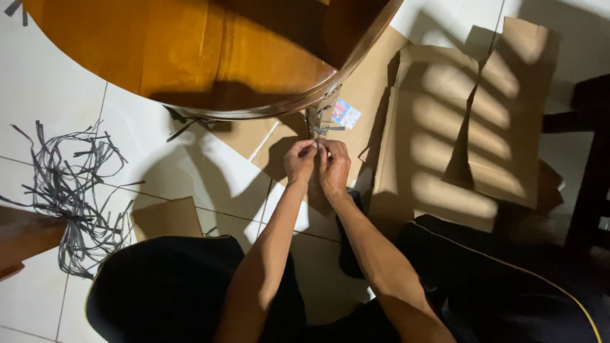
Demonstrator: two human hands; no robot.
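— both hands, left hand [299, 160] and right hand [334, 166]?
— pinched shut on grey strap [316, 124] under the round wooden surface [190, 51].
— labels?
— small blue-white sticker [345, 113] on flattened cardboard [457, 127], right.

Two hands, left hand [300, 162] and right hand [335, 166], were there. One round wooden table [190, 57]. One bundle of grey straps [70, 197] at left. Several cardboard pieces [457, 146], exact count unclear. One small printed card [346, 114].
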